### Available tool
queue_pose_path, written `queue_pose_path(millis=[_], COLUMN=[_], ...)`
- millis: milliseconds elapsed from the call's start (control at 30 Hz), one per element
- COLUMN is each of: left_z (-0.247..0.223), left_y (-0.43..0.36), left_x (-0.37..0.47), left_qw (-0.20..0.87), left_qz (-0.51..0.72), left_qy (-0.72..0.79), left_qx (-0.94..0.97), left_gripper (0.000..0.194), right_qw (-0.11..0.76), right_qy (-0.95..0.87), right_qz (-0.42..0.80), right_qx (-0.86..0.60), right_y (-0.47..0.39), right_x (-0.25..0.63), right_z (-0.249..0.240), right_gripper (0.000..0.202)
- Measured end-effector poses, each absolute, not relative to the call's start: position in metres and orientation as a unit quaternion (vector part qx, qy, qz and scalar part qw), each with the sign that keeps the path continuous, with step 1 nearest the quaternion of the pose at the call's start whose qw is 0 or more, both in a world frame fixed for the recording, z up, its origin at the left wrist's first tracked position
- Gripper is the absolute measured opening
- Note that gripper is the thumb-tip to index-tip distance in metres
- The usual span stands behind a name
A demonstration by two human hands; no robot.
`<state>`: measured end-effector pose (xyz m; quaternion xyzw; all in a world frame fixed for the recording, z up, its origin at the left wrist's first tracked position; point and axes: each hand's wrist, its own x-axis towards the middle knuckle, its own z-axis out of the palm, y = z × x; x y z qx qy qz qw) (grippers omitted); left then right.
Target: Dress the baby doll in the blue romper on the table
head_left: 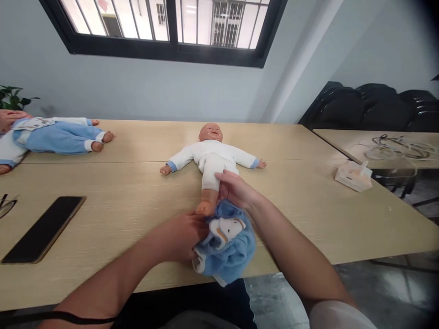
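A white-suited doll [207, 153] is lying on its back on the worktop [137, 192], its arms spreading wide, its head pointing away from the person and one bare foot [206, 209] showing toward them. At the doll's feet, a bunched blue garment [236, 256] with a white animal-face patch [228, 228] is hanging partly over the near edge. Just beside the bare foot, the left hand [187, 235] is clamping its fingers on the garment's edge. The right hand [236, 188] is resting its thumb on the doll's white trousers, above the garment; its other fingers are partly hiding, so whether they are gripping cannot be told. Left of the doll, a second doll [63, 136] in blue is lying farther back, and a dark phone [44, 228] is lying nearer the person. Right of the doll, a tissue box [353, 177] is standing well apart.
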<state>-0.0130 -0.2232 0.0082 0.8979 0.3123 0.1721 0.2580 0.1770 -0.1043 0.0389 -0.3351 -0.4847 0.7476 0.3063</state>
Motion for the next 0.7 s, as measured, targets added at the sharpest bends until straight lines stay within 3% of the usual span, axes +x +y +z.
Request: queue_pose_path(millis=[167,467,567,700], left_z=[0.021,0.022,0.016,0.016], left_y=[-0.207,-0.196,-0.194,-0.196], left_x=[-0.043,-0.060,-0.061,-0.059], left_qw=[0.147,0.042,-0.011,0.074], left_qz=[0.187,0.373,0.465,0.467], left_qy=[0.338,0.434,0.502,0.532], left_qx=[0.911,0.819,0.729,0.703], left_gripper=[0.022,0.049,0.037,0.026], right_qw=[0.282,0.277,0.303,0.346], right_qy=[-0.548,-0.575,-0.569,-0.553], right_qz=[0.701,0.669,0.669,0.672], right_qx=[-0.358,-0.381,-0.371,-0.350], right_y=[-0.100,-0.095,-0.101,-0.105], right_x=[0.180,0.181,0.176,0.168], right_z=[0.036,0.030,0.031,0.031], right_gripper=[0.044,0.049,0.052,0.058])
